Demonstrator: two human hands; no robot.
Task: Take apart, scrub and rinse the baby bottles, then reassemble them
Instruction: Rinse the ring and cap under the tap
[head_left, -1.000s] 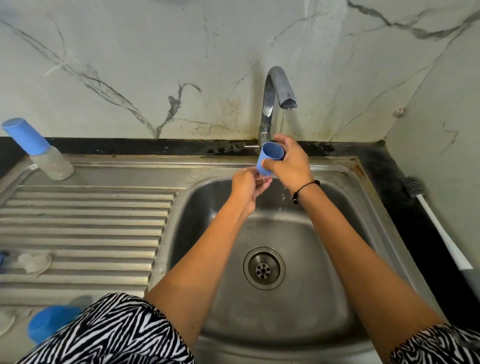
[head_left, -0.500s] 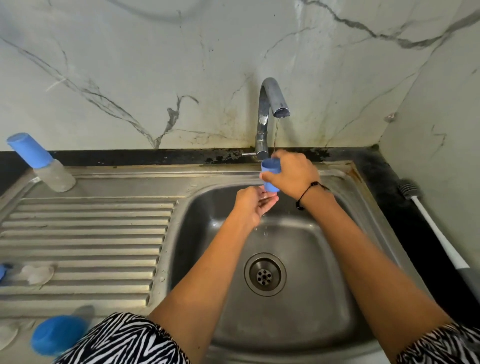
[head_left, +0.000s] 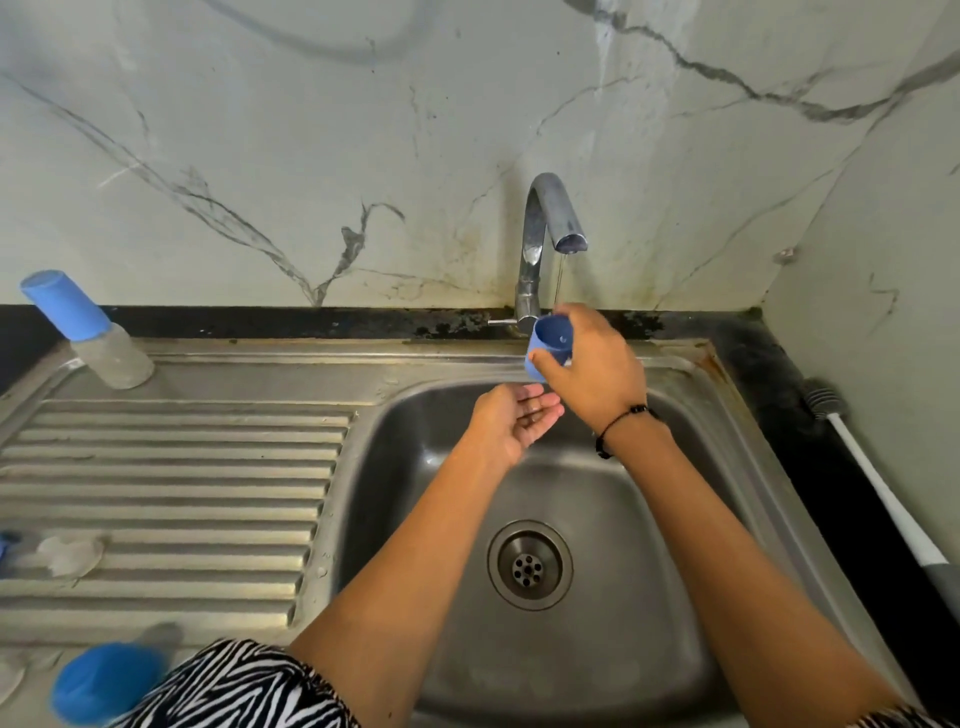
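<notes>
My right hand grips a small blue bottle cap, its open mouth turned up under a thin stream from the tap. Just below it my left hand is cupped palm up with relaxed fingers, holding nothing. A capped baby bottle with a blue cap stands at the back left of the drainboard. A clear teat lies on the ribs at the left. Another blue cap sits at the near left corner.
The steel sink basin with its drain lies below my hands. A ribbed drainboard spreads to the left. A bottle brush with a white handle lies on the dark counter at the right, by the marble wall.
My left hand has come away from the cap and opened palm up beneath it. My right hand keeps the cap under the tap, now tilted mouth up.
</notes>
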